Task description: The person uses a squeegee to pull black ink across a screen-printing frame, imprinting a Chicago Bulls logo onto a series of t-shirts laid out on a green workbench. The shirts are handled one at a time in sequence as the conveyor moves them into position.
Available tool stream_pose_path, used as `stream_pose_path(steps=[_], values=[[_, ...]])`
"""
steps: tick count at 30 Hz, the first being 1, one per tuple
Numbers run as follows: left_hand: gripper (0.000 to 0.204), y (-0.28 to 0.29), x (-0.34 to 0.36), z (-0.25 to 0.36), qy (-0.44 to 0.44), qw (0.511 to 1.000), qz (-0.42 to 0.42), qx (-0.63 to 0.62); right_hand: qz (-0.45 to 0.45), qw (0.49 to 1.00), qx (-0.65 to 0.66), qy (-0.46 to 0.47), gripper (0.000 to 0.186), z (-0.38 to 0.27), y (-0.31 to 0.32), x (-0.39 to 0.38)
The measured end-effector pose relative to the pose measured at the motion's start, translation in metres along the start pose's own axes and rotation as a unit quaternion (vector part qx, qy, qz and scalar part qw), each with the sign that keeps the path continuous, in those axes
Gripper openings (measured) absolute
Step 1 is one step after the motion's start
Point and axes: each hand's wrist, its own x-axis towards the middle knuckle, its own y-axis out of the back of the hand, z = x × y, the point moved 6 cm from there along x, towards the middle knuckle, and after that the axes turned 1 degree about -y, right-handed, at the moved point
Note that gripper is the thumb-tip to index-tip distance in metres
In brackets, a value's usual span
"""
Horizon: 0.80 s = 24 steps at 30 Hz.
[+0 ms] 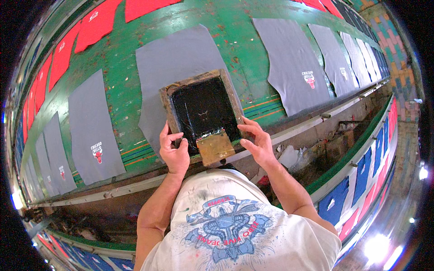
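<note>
A wooden-edged screen printing frame [233, 100] lies over a grey fabric piece [176, 54] on the green table. Its mesh looks black, with a small pale design in the middle and wet dark ink towards the near end. A tan squeegee [215, 149] rests at the near end, leaning over the frame's edge. My left hand [175, 151] holds the frame's left side near the close corner, thumb bent inward. Opposite it, my right hand [257, 141] grips the right side. Neither hand touches the squeegee.
Grey pieces with a printed bull's-head design [309, 80] lie in a row on both sides along the green table [239, 49]. Red pieces [95, 27] line the far side. A metal rail [289, 131] runs along the near edge. Another table with blue and red pieces [333, 201] stands behind me.
</note>
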Motion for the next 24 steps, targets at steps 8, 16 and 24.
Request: stream_pose_path(steps=[8,16,24], values=[[0.021,0.000,0.001,0.000,-0.015,1.000,-0.008,0.023,-0.025,0.999,0.035,-0.009,0.058,0.008,0.005,0.001],[0.014,-0.001,0.001,-0.004,-0.024,1.000,0.004,0.013,0.050,0.998,0.027,0.037,0.042,-0.004,0.005,-0.003],[0.010,-0.003,0.005,0.001,-0.031,0.999,-0.001,0.026,0.119,0.956,-0.213,0.163,0.035,-0.068,-0.005,-0.044]])
